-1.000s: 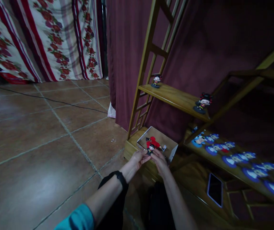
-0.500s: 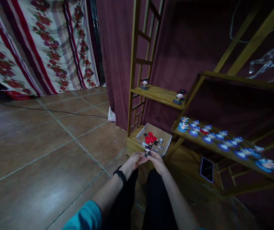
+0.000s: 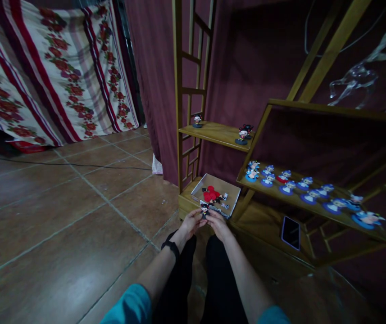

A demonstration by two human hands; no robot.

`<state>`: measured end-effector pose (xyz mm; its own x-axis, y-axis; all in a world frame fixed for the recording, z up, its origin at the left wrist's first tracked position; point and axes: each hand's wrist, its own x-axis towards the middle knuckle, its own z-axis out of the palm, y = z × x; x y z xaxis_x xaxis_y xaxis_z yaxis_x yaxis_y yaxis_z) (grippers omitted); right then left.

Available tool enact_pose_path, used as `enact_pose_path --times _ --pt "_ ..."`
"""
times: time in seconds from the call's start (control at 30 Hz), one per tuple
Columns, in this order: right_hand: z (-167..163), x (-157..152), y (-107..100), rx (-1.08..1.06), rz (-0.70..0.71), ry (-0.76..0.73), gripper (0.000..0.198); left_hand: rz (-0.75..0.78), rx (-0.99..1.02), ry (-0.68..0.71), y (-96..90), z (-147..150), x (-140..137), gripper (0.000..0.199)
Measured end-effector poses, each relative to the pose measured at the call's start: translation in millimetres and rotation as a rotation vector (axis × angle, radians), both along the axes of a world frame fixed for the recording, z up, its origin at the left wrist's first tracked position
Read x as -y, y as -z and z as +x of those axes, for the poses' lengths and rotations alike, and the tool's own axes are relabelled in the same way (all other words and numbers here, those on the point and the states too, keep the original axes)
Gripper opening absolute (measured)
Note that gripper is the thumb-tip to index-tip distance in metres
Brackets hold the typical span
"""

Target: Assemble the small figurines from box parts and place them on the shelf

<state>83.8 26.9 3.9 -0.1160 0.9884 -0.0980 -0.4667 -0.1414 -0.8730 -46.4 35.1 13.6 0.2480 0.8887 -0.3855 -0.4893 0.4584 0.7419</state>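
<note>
Between both hands I hold a small figurine with black hair buns, a pale face and a dark base. My left hand grips it from the left and my right hand from the right, fingers closed at its base. Just beyond my hands, a shallow open box holds red and black figurine pieces and small white bits. On the wooden shelf above stand similar figurines, one at the left end and a pair at the right end.
Several blue and white figurines stand in rows on the right shelf. A phone lies on the lower board. A clear glass deer occupies the upper right. A black cable crosses the tiled floor; a floral curtain hangs at left.
The view has shifted slightly, so the shelf and its figurines appear further left. Both hands still hold the figurine together, with only a slight change in its position.
</note>
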Motion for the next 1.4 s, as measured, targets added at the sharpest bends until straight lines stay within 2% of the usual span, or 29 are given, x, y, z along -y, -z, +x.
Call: enact_pose_path --times 0.2,0.4,0.53,0.97,1.4 --pt "-1 -4 5 -0.012 0.007 0.02 0.038 0.075 0.005 -0.008 6.7 -1 0 0.033" --pt "-6 -10 8 -0.012 -0.031 0.022 0.034 0.074 -0.055 -0.037 10.0 -3 -5 0.028" --pt "-9 -12 8 0.01 -0.057 -0.002 0.031 0.084 -0.099 -0.008 11.2 -8 -9 0.027" --pt "-12 -25 20 0.001 -0.162 0.035 0.034 0.062 -0.084 -0.038 16.0 -7 -13 0.033" --pt "-13 -19 17 0.0 -0.139 0.067 0.035 0.163 -0.152 -0.028 15.5 -3 -7 0.021"
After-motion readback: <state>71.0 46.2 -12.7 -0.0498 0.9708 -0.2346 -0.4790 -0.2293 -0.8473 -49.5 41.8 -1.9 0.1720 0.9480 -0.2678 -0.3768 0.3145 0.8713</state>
